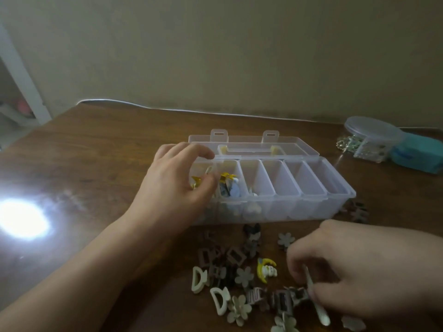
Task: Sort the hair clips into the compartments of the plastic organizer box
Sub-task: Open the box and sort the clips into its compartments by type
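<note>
Hair clips (pixel 242 279) are being kept heaped just before the organizer box (pixel 311 207) for reach; a yellow clip (pixel 197 182) is being pinched over the leftmost compartment by the left hand (pixel 175 185); a pale slim clip (pixel 316 300) is being gripped by the right hand (pixel 354 269).

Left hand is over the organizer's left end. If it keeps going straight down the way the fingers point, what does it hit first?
Most likely the yellow clip in the leftmost compartment of the organizer box. The left hand has its fingers curled down over it; depth is unclear, so it may already be touching.
</note>
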